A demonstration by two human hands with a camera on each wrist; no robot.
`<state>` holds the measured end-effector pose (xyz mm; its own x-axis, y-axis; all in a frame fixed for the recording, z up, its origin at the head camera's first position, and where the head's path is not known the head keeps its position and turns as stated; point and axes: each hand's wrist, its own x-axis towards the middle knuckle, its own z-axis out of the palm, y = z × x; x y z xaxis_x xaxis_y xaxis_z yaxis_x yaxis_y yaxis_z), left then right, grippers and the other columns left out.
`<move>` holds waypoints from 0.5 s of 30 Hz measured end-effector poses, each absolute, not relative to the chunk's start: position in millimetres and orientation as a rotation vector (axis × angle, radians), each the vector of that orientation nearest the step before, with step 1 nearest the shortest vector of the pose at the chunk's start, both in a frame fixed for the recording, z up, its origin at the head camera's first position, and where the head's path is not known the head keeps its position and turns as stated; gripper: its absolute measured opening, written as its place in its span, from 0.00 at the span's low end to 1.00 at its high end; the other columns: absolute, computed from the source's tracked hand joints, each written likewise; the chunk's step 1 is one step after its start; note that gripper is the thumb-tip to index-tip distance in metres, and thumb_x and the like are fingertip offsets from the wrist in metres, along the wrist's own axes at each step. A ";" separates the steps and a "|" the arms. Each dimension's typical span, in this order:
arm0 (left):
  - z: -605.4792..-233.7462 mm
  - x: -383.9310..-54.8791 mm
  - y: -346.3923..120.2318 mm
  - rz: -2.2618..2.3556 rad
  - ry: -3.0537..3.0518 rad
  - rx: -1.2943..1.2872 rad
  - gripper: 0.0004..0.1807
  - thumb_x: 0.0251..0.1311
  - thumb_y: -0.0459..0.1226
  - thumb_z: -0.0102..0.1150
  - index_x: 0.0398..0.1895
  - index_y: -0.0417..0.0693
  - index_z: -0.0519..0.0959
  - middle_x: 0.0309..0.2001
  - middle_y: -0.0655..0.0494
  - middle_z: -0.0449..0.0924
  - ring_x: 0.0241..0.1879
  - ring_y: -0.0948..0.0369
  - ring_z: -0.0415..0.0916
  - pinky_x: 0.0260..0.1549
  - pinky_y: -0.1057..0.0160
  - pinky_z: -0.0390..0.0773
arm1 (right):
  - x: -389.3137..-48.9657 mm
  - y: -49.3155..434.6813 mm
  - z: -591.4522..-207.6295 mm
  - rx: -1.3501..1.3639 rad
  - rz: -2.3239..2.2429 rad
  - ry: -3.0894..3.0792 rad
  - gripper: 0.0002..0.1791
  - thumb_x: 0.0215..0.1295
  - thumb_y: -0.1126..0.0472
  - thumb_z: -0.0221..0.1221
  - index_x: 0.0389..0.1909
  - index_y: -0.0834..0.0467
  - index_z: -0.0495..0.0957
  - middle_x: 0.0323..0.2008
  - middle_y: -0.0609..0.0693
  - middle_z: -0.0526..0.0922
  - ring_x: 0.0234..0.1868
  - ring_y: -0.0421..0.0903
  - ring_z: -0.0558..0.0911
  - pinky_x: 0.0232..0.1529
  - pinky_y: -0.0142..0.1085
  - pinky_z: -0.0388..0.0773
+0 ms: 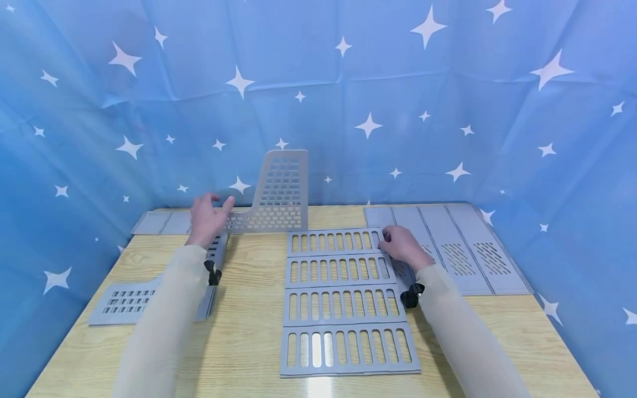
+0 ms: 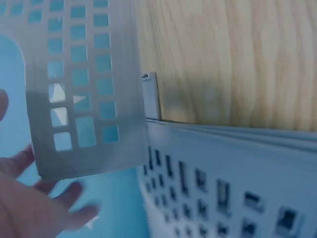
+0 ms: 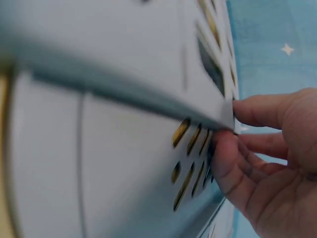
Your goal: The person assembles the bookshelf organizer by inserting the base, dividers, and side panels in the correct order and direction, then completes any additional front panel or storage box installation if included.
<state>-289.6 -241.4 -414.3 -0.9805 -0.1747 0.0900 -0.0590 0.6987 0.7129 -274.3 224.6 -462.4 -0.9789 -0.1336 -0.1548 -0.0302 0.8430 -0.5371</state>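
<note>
A grey perforated side panel (image 1: pixel 281 193) with a curved, stepped outline stands upright near the back curtain. My left hand (image 1: pixel 206 220) is at its low left end; in the left wrist view the fingers (image 2: pixel 74 218) are spread and blurred beside the panel's edge, not curled round it. A grey slotted panel (image 1: pixel 343 323) in several sections lies in the middle of the table. With thumb and fingers my right hand (image 1: pixel 402 245) pinches its far right corner; the right wrist view shows the fingertips (image 3: pixel 225 148) at that edge, over a panel with slanted slots.
Several grey panels with slanted slots (image 1: pixel 460 260) lie side by side at the back right. More perforated side panels (image 1: pixel 126 301) are stacked at the left, partly behind my left sleeve. Plain grey pieces (image 1: pixel 154 222) lie at the back left. A blue starred curtain (image 1: pixel 318 110) borders the table.
</note>
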 end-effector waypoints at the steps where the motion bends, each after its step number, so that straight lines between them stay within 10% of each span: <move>1: -415.9 -288.7 -243.4 -1.183 -2.752 0.223 0.42 0.75 0.62 0.45 0.72 0.33 0.64 0.73 0.30 0.58 0.71 0.35 0.57 0.68 0.35 0.60 | -273.3 225.0 -462.7 -0.122 -0.832 2.829 0.18 0.75 0.61 0.56 0.57 0.69 0.77 0.46 0.65 0.83 0.36 0.52 0.79 0.33 0.39 0.76; 7: -424.7 -289.5 -241.9 -1.297 -2.770 0.236 0.39 0.77 0.56 0.48 0.71 0.29 0.62 0.71 0.29 0.60 0.67 0.36 0.66 0.63 0.38 0.71 | -271.4 225.7 -465.6 -0.159 -0.855 2.818 0.08 0.75 0.62 0.56 0.37 0.63 0.76 0.26 0.54 0.75 0.23 0.46 0.73 0.25 0.36 0.69; 15: -424.5 -291.5 -242.3 -1.305 -2.802 0.187 0.44 0.72 0.61 0.52 0.71 0.31 0.62 0.71 0.30 0.61 0.69 0.37 0.67 0.62 0.39 0.73 | -273.9 231.4 -467.1 -0.137 -0.919 2.758 0.12 0.75 0.61 0.57 0.50 0.64 0.82 0.34 0.55 0.84 0.25 0.44 0.80 0.27 0.35 0.76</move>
